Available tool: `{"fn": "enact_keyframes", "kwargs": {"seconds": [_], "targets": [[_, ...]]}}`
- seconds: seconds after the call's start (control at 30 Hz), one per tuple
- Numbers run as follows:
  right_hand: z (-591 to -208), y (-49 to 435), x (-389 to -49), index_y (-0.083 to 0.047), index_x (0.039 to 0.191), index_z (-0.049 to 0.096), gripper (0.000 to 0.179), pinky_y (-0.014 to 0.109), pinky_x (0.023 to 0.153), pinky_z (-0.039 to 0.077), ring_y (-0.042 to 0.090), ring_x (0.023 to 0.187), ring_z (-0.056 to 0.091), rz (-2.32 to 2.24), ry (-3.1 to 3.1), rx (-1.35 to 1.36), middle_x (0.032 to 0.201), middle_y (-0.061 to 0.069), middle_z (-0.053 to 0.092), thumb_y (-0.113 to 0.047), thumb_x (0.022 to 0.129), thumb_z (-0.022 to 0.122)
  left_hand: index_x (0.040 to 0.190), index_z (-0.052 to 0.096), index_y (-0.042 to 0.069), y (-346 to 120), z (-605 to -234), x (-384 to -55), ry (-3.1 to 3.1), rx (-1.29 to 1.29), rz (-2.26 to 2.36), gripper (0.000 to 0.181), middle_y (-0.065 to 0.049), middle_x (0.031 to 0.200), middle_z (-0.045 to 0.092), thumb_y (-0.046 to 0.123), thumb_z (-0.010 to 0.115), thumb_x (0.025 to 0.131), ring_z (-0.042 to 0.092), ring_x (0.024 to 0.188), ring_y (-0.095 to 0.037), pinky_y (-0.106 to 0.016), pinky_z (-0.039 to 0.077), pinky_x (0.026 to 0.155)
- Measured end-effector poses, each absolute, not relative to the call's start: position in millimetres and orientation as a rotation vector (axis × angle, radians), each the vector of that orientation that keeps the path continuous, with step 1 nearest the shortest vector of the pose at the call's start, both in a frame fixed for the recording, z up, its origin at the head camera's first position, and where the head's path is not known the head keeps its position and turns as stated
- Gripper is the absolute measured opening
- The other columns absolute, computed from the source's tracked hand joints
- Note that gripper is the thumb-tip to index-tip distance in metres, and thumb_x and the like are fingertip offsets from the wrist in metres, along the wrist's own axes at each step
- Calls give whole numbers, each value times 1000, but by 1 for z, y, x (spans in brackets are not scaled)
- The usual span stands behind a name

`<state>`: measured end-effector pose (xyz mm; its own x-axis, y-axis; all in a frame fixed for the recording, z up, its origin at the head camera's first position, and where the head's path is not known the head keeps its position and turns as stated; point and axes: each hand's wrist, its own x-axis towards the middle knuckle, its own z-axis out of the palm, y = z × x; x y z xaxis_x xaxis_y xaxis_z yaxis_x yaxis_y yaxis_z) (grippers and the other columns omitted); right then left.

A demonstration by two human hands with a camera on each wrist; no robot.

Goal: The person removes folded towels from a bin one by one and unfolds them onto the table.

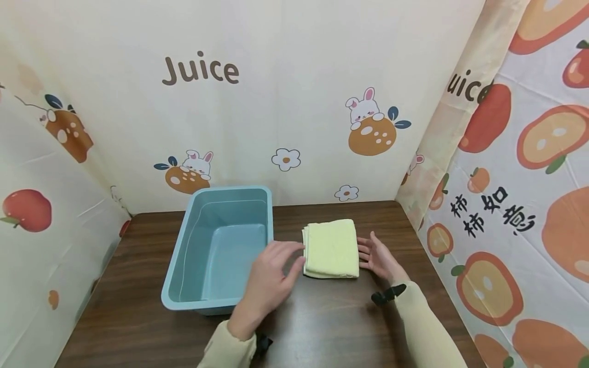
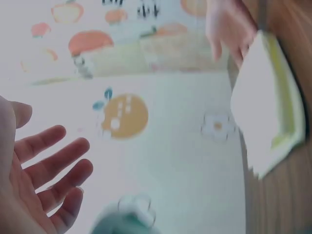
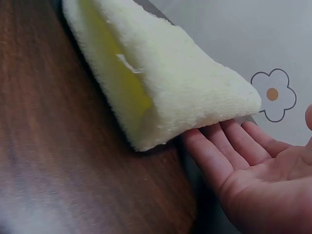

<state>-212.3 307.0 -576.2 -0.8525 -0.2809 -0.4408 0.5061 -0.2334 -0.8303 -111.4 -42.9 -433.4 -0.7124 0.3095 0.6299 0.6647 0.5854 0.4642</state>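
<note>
A folded pale-yellow towel (image 1: 332, 248) lies flat on the dark wooden table (image 1: 138, 327), just right of a light-blue plastic tub (image 1: 221, 245). My left hand (image 1: 271, 276) hovers by the towel's left edge with fingers straight and spread, holding nothing; in the left wrist view the left hand's fingers (image 2: 53, 170) are splayed and the towel (image 2: 273, 117) is blurred. My right hand (image 1: 378, 255) lies palm-in at the towel's right edge. In the right wrist view the right hand's fingers (image 3: 219, 156) reach straight under the edge of the towel (image 3: 165, 92).
The tub is empty and stands at the table's left centre. Printed curtain walls (image 1: 294, 102) close in the back and both sides. Bare tabletop shows in front of the towel and near the front edge.
</note>
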Motion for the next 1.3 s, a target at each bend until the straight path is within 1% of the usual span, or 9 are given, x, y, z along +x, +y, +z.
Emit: {"fn": "enact_keyframes", "kwargs": {"seconds": [0.2,0.3,0.4,0.47,0.63,0.83,1.03,1.2,1.3], "targets": [[-575,305,-197,-4,159,11,90,49,94,50,42,141,33,-2080,1613,331,158,30,19,-69,98,28,116,70,15,-3,-452,-112,-2414,-882,-1176,28,5,113,70,33,54,103,62,104,-13,-33,50,89],[-576,302,-191,-4,158,13,85,47,91,52,39,135,42,-2063,1647,366,156,32,22,-65,101,30,121,69,16,12,-472,-115,-2509,-830,-1351,30,5,116,69,34,52,104,61,105,-14,-33,50,88],[-575,296,-187,-4,156,17,74,47,90,53,38,130,47,-2043,1707,420,154,32,27,-54,105,36,125,68,15,22,-493,-120,-2580,-683,-1522,31,3,120,67,33,54,103,62,106,-20,-36,49,88],[-576,292,-184,-2,154,22,67,46,89,53,36,125,52,-2023,1777,446,149,30,36,-45,106,43,126,67,13,25,-506,-123,-2599,-563,-1626,31,0,123,66,29,56,102,62,108,-23,-39,49,89],[-583,281,-177,2,146,35,63,40,81,56,24,104,63,-1968,1922,512,127,20,56,-26,98,65,130,62,5,28,-534,-134,-2576,-272,-1831,34,-10,127,61,20,61,99,58,112,-32,-46,48,89],[-589,275,-176,3,143,41,62,33,76,57,19,92,67,-1923,2021,545,122,19,59,-14,92,72,133,59,4,28,-556,-141,-2629,-7,-1855,40,-14,136,51,21,63,97,46,126,-36,-54,38,101],[-590,274,-181,2,143,40,60,28,77,54,16,97,65,-1911,2119,584,130,24,58,-14,94,71,129,60,2,26,-565,-146,-2612,141,-2016,39,-17,130,52,25,62,97,48,121,-36,-53,39,100],[-587,269,-185,1,139,46,53,29,82,50,25,109,60,-1879,2281,596,132,25,57,-15,94,71,137,52,-3,23,-571,-147,-2510,187,-2242,46,-20,134,52,24,59,99,48,124,-37,-52,40,101],[-583,262,-184,1,136,51,50,36,88,48,31,116,55,-1796,2462,561,131,24,56,-15,93,71,140,46,-6,21,-575,-148,-2442,214,-2338,51,-22,137,50,22,58,99,47,126,-38,-52,39,103]]}}
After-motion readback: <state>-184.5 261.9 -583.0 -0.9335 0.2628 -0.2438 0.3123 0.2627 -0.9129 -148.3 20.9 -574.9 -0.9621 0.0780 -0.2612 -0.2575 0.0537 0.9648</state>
